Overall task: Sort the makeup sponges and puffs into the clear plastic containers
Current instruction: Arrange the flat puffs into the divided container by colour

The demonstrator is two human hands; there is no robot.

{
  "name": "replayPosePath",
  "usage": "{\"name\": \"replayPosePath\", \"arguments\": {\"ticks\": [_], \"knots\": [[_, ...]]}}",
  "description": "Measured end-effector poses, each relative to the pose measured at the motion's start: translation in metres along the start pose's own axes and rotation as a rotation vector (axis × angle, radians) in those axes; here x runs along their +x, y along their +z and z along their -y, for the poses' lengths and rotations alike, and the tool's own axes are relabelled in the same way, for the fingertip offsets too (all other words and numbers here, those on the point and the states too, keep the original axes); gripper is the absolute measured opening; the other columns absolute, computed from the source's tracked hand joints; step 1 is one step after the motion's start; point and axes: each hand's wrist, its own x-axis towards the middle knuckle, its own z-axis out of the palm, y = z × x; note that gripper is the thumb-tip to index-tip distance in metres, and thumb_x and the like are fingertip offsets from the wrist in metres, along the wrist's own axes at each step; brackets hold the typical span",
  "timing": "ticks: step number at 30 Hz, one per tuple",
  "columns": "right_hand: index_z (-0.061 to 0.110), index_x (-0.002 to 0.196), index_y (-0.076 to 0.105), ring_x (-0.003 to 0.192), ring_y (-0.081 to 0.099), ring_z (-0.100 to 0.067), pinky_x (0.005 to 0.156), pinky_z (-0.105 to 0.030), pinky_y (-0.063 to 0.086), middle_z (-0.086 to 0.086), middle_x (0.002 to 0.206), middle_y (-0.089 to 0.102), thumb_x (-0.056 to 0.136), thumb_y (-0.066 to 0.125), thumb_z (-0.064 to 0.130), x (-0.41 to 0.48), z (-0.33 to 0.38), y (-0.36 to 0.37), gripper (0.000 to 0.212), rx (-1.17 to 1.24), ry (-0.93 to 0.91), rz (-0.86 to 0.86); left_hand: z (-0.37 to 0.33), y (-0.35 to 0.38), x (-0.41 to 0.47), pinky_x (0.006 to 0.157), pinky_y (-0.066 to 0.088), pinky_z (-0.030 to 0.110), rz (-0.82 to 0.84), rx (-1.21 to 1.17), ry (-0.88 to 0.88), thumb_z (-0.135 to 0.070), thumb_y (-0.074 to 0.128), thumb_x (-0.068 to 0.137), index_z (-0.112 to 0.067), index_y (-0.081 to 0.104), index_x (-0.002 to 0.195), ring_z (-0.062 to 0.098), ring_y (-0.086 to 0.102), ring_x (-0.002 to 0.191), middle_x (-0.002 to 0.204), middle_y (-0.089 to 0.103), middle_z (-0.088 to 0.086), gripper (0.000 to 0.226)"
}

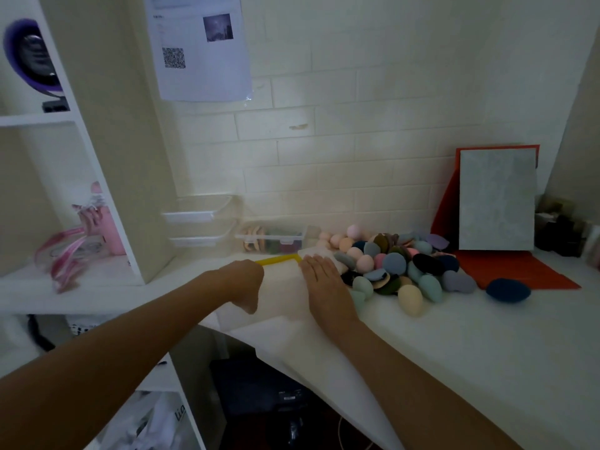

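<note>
Two bare forearms reach in from the near edge over a white desk [454, 345]. The left grip [245, 282] hangs bent at the wrist with its fingers curled downward; whether it holds anything cannot be told in the dim light. The right grip [321, 282] lies flat, palm down and fingers straight, on a pale, blurred surface between the two hands, holding nothing. A yellow strip [277, 259] runs just beyond the knuckles, from one hand towards the other.

Just to the right of the right grip sits the pile of sponges and puffs [394, 264] — pink, peach, teal, grey-blue and black pieces heaped on the desk and touching one another. One dark blue sponge [508, 290] lies apart from the heap, at the edge of a red sheet [526, 271].

Farther back, against the tiled wall, a clear lidded container [272, 243] already holds a row of puffs. Left of it stands a stack of clear containers [199, 219] — contents, if any, too faint to tell. A grey panel [496, 199] leans upright at the far right, and a printed paper [198, 47] hangs on the wall above. A pink bottle [112, 228] stands on the shelf at left.
</note>
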Motion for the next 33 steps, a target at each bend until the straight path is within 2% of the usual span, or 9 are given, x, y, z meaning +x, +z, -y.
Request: {"name": "replayPosePath", "arguments": {"ticks": [4,7,9,11,14,19,23,28,33], "knots": [[0.003,0.135,0.034,0.125,0.051,-0.033,0.1,-0.038,0.044,-0.019,0.135,0.052,0.075,0.038,0.007,-0.003,0.0,-0.006,0.06,-0.03,0.135,0.007,0.013,-0.011,0.002,0.078,0.041,0.02,-0.061,-0.142,-0.006,-0.022,0.071,0.077,-0.008,0.052,0.121,0.018,0.052,0.1,0.118,0.054,0.007,0.05],[-0.004,0.139,0.026,0.132,0.044,-0.034,0.097,-0.033,0.048,-0.024,0.143,0.042,0.071,0.049,0.01,-0.004,0.002,-0.009,0.073,-0.015,0.215,0.067,0.017,-0.02,0.005,0.069,0.041,0.016,-0.071,-0.241,-0.004,-0.018,0.068,0.079,-0.006,0.056,0.114,0.013,0.05,0.086,0.103,0.056,0.004,0.039],[-0.004,0.138,0.029,0.129,0.048,-0.032,0.091,-0.03,0.052,-0.024,0.141,0.044,0.07,0.052,0.012,-0.005,0.002,-0.006,0.074,0.006,0.202,0.082,0.021,-0.027,0.008,0.055,0.036,0.013,-0.114,-0.318,-0.014,-0.014,0.066,0.079,-0.003,0.06,0.106,0.009,0.049,0.071,0.082,0.052,-0.002,0.03],[0.001,0.129,0.048,0.116,0.06,-0.029,0.085,-0.03,0.054,-0.018,0.13,0.058,0.064,0.066,0.013,-0.006,0.001,0.001,0.069,0.004,0.145,0.132,0.026,-0.032,0.013,0.053,0.036,0.013,-0.179,-0.345,-0.003,-0.014,0.066,0.077,-0.004,0.062,0.108,0.01,0.051,0.071,0.083,0.055,-0.002,0.033],[0.013,0.102,0.071,0.093,0.069,-0.024,0.079,-0.032,0.057,-0.007,0.101,0.07,0.047,0.086,0.017,-0.008,-0.005,0.01,0.057,-0.014,0.101,0.161,0.035,-0.03,0.023,0.07,0.043,0.019,-0.305,-0.374,0.056,-0.012,0.065,0.077,-0.009,0.063,0.114,0.02,0.058,0.091,0.107,0.063,0.007,0.037],[0.013,0.099,0.072,0.088,0.069,-0.023,0.081,-0.033,0.056,-0.007,0.096,0.07,0.048,0.086,0.019,-0.01,-0.008,0.013,0.053,-0.058,0.091,0.114,0.066,-0.016,0.047,0.088,0.047,0.034,-0.742,-0.57,-0.165,-0.008,0.059,0.083,-0.013,0.062,0.113,0.027,0.06,0.102,0.111,0.066,0.011,0.03],[0.011,0.104,0.072,0.091,0.07,-0.023,0.08,-0.032,0.057,-0.009,0.1,0.071,0.049,0.089,0.018,-0.009,-0.008,0.015,0.058,-0.063,0.072,0.123,0.082,0.015,0.054,0.104,0.034,0.036,-0.698,-0.624,-0.253,0.001,0.053,0.086,-0.01,0.051,0.13,0.031,0.05,0.12,0.13,0.055,0.015,0.046],[0.007,0.116,0.067,0.106,0.066,-0.019,0.088,-0.029,0.052,-0.009,0.115,0.068,0.051,0.091,0.02,-0.005,-0.006,0.022,0.07,-0.045,0.009,0.17,0.073,0.056,0.056,0.113,0.022,0.041,-0.586,-0.697,-0.187,-0.018,0.056,0.091,-0.012,0.046,0.135,0.029,0.038,0.131,0.141,0.045,0.012,0.046],[0.009,0.117,0.066,0.108,0.065,-0.016,0.091,-0.026,0.05,-0.006,0.117,0.068,0.06,0.086,0.026,0.003,-0.009,0.026,0.063,-0.035,-0.083,0.153,0.068,0.072,0.045,0.115,-0.002,0.045,-0.588,-0.759,-0.136,-0.027,0.049,0.094,-0.023,0.058,0.121,0.02,0.023,0.141,0.143,0.044,0.002,0.028]]}}
